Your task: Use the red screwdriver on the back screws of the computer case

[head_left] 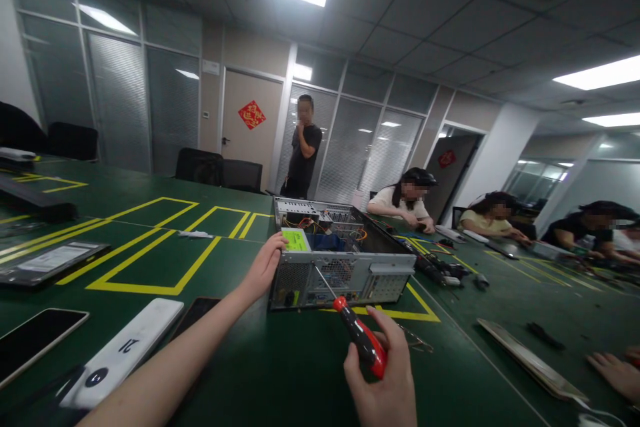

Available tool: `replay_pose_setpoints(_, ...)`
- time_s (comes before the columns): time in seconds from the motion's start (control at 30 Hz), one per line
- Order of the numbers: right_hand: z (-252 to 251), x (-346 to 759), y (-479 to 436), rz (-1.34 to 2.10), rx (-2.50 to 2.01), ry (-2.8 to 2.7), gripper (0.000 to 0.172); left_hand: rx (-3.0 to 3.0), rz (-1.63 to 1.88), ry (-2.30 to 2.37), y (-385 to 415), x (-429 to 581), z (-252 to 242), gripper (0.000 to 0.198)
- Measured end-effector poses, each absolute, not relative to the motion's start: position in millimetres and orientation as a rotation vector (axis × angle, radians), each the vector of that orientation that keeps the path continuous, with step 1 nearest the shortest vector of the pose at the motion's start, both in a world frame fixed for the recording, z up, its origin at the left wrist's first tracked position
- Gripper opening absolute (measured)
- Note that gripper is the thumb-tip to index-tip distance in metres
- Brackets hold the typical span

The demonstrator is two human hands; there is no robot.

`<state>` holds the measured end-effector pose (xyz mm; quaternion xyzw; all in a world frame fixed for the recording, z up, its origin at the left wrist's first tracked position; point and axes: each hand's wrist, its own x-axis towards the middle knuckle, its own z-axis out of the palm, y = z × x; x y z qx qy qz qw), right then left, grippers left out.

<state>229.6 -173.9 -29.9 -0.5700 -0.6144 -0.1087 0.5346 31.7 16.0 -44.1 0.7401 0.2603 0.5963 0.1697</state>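
Red-black screwdriver point(361, 333) in right hand point(387, 377) — case point(347, 257) contact unclear.

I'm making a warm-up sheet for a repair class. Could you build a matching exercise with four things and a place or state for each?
Things:
1. screwdriver
2. left hand
3. case
4. hard drive

Places and states:
A. open on top, with wires showing inside
B. flat, near the picture's left edge
C. in the right hand, shaft pointing to the case
D. at the case's corner, by the green label

Right pairs: 1-C, 2-D, 3-A, 4-B.
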Motion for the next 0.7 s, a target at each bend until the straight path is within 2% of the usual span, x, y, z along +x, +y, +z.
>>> replay_pose_setpoints(0.07, -30.2, 231.0, -173.8, -0.298, -1.353, -1.518, 0.043, 2.097, 1.692, 0.741, 15.6, 31.8, -43.8, 0.029)
replay_pose_setpoints(0.23, -31.5, 233.6, -174.3, -0.159, -1.439, -1.536, 0.031, 2.104, 1.687, 0.733, 16.1, 31.4, -44.2, 0.028)
replay_pose_setpoints(0.43, -28.4, 228.1, -174.0, -0.364, -1.323, -1.506, 0.039, 2.102, 1.693, 0.737, 14.5, 31.4, -43.1, 0.027)
replay_pose_setpoints(0.57, -27.8, 229.1, -173.7, -0.383, -1.275, -1.640, 0.027, 2.110, 1.686, 0.726, 13.9, 31.5, -42.4, 0.027)
replay_pose_setpoints(0.7, -26.2, 232.3, -173.9, -0.373, -1.275, -1.647, 0.024, 2.103, 1.698, 0.725, 13.7, 31.7, -42.0, 0.028)
